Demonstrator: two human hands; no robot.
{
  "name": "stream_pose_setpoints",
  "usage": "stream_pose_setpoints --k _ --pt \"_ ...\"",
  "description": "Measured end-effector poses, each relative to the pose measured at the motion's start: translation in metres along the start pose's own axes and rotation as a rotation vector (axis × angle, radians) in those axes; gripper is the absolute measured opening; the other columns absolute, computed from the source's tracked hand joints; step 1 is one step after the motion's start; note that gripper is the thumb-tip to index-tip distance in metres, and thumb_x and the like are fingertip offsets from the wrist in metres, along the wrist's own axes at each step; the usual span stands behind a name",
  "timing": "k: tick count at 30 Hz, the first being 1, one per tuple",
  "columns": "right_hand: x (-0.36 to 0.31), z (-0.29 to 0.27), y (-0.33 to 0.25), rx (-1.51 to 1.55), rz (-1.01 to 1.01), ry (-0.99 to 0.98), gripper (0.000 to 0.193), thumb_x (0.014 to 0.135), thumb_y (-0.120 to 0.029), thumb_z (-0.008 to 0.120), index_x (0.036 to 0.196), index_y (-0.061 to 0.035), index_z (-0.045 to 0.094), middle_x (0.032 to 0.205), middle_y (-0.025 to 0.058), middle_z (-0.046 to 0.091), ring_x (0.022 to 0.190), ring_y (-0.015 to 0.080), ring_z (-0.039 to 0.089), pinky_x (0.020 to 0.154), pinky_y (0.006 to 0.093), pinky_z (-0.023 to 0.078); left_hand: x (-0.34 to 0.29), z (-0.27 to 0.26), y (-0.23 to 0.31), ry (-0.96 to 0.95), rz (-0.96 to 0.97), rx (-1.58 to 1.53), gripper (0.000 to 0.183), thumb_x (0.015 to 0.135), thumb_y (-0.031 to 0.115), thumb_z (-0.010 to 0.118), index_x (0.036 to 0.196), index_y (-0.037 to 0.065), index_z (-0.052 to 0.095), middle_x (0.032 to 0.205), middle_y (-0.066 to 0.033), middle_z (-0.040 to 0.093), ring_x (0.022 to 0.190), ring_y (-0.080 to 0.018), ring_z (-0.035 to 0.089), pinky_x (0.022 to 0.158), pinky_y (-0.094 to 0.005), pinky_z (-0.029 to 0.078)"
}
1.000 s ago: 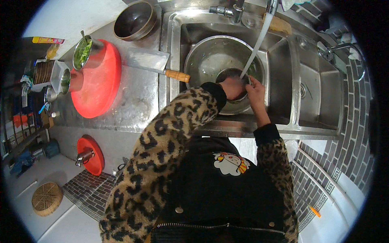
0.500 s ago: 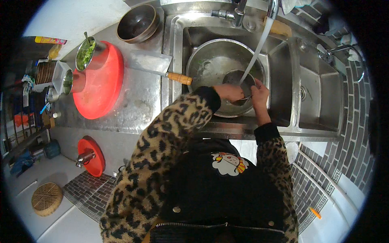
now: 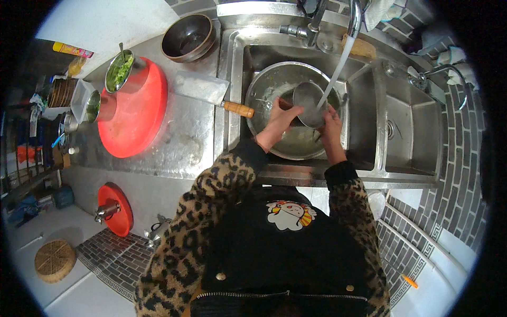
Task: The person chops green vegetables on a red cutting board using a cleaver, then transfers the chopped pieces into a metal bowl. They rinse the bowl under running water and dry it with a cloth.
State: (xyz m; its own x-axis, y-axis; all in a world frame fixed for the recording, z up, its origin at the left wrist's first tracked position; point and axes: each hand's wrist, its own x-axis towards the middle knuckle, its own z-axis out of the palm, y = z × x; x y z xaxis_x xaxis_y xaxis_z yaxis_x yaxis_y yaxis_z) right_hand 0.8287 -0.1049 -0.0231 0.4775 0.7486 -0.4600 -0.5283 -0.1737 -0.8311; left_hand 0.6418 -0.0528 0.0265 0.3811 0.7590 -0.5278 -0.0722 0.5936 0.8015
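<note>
Between my two hands is a small metal bowl point(image 3: 309, 100), its inside facing up under the stream of running water point(image 3: 336, 71). My left hand point(image 3: 280, 122) grips its left side, thumb toward the near rim. On the right side, my right hand point(image 3: 331, 133) is closed round the rim, with its fingers partly hidden. Below them a large round metal basin point(image 3: 259, 138) stands in the left sink point(image 3: 364, 124). Some water and whitish foam or splashes show inside the basin. The water comes from a curved metal faucet point(image 3: 355, 20) above.
Left of the sink, a cleaver point(image 3: 203, 89) lies with its wooden handle toward the basin. Beyond it are a red round board point(image 3: 132, 124), a metal pot with chopped greens point(image 3: 132, 74) and a dark bowl point(image 3: 188, 38). A second sink point(image 3: 406, 150) adjoins on the right.
My left hand has moved from inside the small bowl to its left side. The bowl now shows more of its inside to the water. My right hand stays on its rim.
</note>
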Motion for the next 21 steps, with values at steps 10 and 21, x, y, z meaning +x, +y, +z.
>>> stream_pose_setpoints --k 10,21 --pt "0.030 0.036 -0.002 0.097 0.335 -0.212 0.019 0.091 -0.017 0.054 0.106 -0.0066 0.060 0.067 0.0006 0.051 0.052 0.0136 0.048 0.045 0.0304 0.039 -0.017 -0.012 0.042 0.494 0.725 0.950 0.105 0.055 0.026 0.080 0.144 0.013 0.026 0.126 -0.0247 0.039 0.119 -0.0425 0.043 0.097 -0.0462 0.041" --pt "-0.016 -0.022 -0.054 -0.566 -0.268 0.086 0.025 0.091 -0.020 0.059 0.099 0.0017 0.069 0.073 0.0010 0.060 0.074 0.0097 0.055 0.070 0.0246 0.044 0.016 0.013 -0.010 -0.078 -0.189 -0.175 0.044 0.077 0.049 0.064 0.092 0.009 0.054 0.084 -0.0057 0.059 0.070 -0.0199 0.059 0.060 -0.0369 0.051"
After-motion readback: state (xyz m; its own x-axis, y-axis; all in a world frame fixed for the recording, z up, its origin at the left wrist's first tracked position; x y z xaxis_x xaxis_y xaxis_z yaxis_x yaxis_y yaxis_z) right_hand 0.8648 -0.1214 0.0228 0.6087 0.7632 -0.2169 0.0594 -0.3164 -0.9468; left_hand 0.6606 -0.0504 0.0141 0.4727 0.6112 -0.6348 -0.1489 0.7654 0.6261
